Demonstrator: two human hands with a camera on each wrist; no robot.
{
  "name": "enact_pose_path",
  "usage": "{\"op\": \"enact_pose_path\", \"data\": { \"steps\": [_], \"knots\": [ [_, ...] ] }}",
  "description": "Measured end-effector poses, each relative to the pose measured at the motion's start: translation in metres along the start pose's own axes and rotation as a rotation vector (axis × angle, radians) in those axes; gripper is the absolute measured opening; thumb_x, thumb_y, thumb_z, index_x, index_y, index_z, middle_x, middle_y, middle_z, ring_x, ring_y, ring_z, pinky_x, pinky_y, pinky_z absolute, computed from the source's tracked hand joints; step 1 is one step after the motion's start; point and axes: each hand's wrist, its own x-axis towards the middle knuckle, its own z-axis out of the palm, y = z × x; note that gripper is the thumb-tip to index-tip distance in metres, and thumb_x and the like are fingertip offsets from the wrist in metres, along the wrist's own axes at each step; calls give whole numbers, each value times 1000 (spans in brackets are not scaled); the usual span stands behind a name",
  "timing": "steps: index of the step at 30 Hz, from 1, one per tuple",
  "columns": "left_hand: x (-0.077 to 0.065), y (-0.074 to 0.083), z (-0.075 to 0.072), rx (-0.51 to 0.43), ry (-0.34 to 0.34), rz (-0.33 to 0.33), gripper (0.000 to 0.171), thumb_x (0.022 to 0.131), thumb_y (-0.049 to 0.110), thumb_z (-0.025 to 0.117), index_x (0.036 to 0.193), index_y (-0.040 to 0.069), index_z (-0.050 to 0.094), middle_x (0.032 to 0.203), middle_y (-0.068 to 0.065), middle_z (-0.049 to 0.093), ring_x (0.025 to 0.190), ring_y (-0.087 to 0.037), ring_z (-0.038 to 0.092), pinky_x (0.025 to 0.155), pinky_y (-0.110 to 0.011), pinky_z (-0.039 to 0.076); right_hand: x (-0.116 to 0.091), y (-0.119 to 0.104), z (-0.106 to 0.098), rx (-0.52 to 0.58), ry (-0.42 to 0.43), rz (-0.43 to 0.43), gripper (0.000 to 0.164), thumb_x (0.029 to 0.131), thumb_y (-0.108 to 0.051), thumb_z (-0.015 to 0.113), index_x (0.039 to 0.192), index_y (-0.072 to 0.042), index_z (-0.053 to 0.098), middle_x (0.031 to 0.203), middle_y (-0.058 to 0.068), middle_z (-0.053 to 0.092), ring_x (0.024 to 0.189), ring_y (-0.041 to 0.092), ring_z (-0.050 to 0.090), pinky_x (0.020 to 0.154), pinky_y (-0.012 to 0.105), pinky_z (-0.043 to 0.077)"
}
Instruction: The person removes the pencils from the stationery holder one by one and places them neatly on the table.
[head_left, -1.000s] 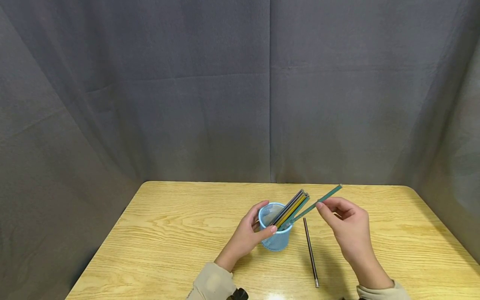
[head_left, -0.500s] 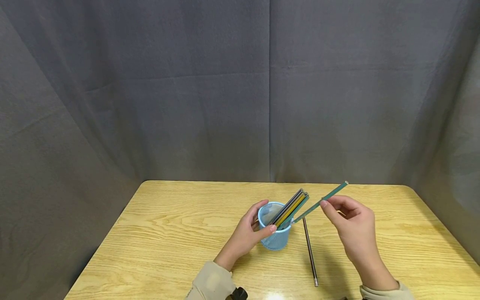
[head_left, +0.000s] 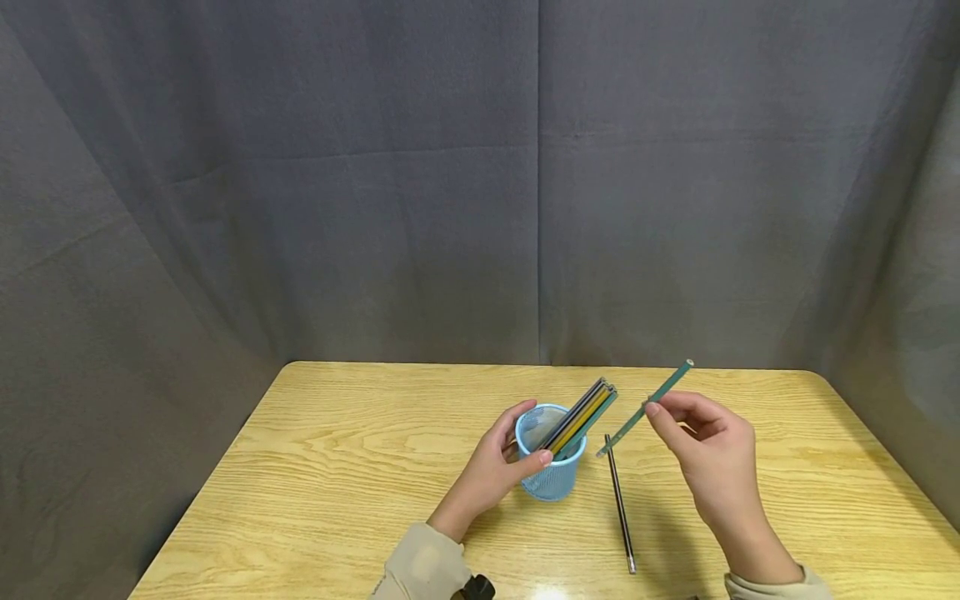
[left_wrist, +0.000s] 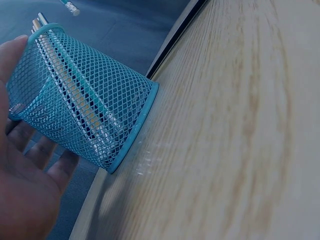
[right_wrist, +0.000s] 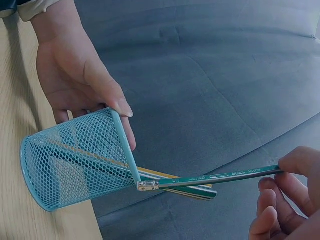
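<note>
A light-blue mesh pencil cup (head_left: 550, 482) stands on the wooden table, with several pencils (head_left: 581, 419) in yellow, green and dark colours leaning to its right side. My left hand (head_left: 495, 467) grips the cup by its rim, thumb at the front and fingers behind. Between thumb and fingertips, my right hand (head_left: 708, 450) pinches a green pencil (head_left: 645, 408) near its middle. Its silver-ferruled eraser end points down toward the cup, just right of the rim. In the right wrist view that ferrule (right_wrist: 148, 185) overlaps the rim. Right of the cup, a dark pencil (head_left: 620, 504) lies on the table.
The wooden table (head_left: 337, 467) reaches back to a grey curtain (head_left: 412, 208), which also hangs along both sides. Beige sleeves (head_left: 423, 562) show at the wrists.
My right hand has drawn the green pencil up and right, away from the cup; its eraser end has left the cup's mouth. The left hand and cup have barely moved.
</note>
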Motion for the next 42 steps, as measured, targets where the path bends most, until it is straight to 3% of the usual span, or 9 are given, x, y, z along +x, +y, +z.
{"op": "enact_pose_path", "data": {
  "steps": [19, 31, 42],
  "knots": [
    [0, -2, 0, 1, 0, 0, 67, 93, 26, 72, 150, 30, 37, 140, -6, 54, 128, -25, 51, 108, -45, 38, -2, 7, -6, -81, -37, 30, 21, 88, -7, 75, 102, 8, 71, 90, 2, 74, 86, 9, 66, 74, 18, 52],
    [0, -2, 0, -1, -1, 8, 68, 93, 26, 72, 150, 30, 37, 140, -5, 53, 129, -25, 50, 109, -46, 37, -1, 19, -10, -201, -40, 47, 27, 90, -17, 75, 106, 4, 72, 94, -5, 73, 91, 7, 63, 73, 18, 51],
    [0, 0, 0, -2, -1, 5, 68, 92, 27, 72, 150, 29, 37, 140, -6, 53, 129, -25, 50, 109, -46, 37, 0, 31, -10, -239, -40, 56, 27, 92, -19, 73, 105, 4, 72, 95, -7, 72, 88, 7, 63, 70, 19, 52]
  ]
}}
